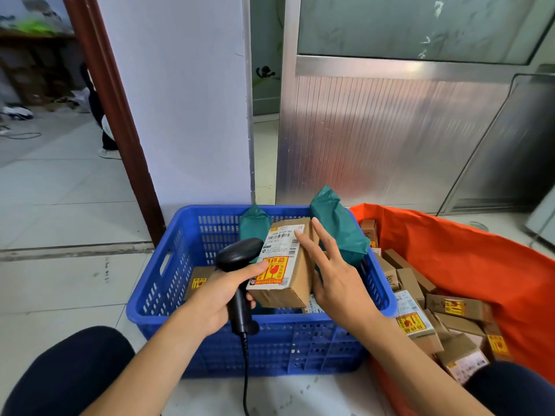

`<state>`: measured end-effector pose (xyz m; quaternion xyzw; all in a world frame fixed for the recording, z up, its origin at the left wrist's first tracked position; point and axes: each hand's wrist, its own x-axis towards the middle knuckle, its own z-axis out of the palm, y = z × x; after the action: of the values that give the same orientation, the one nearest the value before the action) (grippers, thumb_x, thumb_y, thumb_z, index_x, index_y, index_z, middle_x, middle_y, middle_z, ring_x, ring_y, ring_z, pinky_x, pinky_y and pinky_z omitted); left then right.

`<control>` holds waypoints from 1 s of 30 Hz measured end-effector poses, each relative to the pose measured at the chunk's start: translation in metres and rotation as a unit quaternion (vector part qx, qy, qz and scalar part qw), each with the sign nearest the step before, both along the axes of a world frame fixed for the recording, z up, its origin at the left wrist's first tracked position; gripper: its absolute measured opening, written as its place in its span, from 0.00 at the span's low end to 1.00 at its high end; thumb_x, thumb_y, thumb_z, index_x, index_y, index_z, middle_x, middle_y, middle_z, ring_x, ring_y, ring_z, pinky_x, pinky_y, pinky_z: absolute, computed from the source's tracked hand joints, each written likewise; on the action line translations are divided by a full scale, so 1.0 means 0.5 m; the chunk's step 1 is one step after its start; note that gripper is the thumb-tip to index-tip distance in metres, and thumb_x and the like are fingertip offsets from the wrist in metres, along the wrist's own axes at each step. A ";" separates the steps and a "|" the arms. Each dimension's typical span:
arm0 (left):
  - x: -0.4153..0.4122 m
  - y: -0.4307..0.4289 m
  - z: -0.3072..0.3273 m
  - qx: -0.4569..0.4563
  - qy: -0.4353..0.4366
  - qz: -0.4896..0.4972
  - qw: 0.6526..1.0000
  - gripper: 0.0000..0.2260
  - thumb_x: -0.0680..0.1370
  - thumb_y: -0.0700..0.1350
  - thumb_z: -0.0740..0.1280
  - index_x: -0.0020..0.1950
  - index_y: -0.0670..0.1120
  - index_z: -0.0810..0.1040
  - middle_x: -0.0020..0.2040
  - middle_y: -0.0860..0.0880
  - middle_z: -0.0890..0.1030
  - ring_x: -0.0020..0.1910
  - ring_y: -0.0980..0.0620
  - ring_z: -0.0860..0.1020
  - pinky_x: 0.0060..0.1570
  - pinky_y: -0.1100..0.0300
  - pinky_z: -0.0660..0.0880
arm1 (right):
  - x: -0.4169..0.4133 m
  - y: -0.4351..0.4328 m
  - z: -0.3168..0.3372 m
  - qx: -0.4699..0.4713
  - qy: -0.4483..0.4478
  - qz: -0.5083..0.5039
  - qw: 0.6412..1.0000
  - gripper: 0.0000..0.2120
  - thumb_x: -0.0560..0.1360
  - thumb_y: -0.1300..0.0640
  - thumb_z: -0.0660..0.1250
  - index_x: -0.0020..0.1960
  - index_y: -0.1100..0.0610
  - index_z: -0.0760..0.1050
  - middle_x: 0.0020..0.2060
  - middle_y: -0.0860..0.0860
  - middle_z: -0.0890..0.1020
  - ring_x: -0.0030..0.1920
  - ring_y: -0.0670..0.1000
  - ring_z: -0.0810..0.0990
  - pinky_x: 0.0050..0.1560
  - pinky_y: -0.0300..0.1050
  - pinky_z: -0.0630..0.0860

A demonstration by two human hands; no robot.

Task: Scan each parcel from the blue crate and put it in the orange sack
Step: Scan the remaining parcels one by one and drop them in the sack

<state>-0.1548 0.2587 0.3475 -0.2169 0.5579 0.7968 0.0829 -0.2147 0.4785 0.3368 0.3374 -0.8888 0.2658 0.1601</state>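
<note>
Blue crate (156,298), orange sack (468,256), brown parcel (295,283), black scanner (237,256).

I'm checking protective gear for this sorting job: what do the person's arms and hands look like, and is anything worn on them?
The left hand and right hand are bare: no gloves, and no ring, watch or bracelet shows. No sleeve comes into view on either side.
</note>
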 end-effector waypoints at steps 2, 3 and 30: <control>-0.005 0.008 -0.006 -0.006 0.016 0.014 1.000 0.24 0.65 0.48 0.82 0.58 0.40 0.86 0.46 0.41 0.86 0.30 0.51 0.73 0.31 0.57 0.75 | 0.016 -0.009 0.006 -0.089 -0.100 0.023 0.991 0.43 0.78 0.69 0.62 0.80 0.34 0.50 0.82 0.41 0.52 0.59 0.52 0.82 0.54 0.50 0.81; -0.007 0.009 -0.009 -0.019 0.028 0.021 0.999 0.25 0.64 0.48 0.82 0.58 0.39 0.86 0.47 0.40 0.86 0.31 0.51 0.73 0.32 0.57 0.75 | 0.028 -0.015 0.010 -0.172 -0.187 0.024 0.967 0.41 0.80 0.68 0.60 0.79 0.33 0.50 0.80 0.42 0.60 0.62 0.48 0.80 0.58 0.42 0.79; 0.017 0.038 0.010 -0.019 0.103 -0.064 0.992 0.11 0.71 0.43 0.77 0.47 0.38 0.80 0.34 0.41 0.75 0.24 0.50 0.65 0.31 0.55 0.65 | -0.021 0.025 -0.018 -0.263 -0.414 -0.158 0.857 0.26 0.75 0.53 0.77 0.61 0.57 0.63 0.56 0.51 0.80 0.54 0.51 0.83 0.53 0.51 0.83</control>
<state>-0.1465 0.2775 0.3524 -0.0987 0.5912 0.7973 0.0715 -0.2254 0.4910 0.3279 -0.0031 -0.8111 0.5763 -0.0998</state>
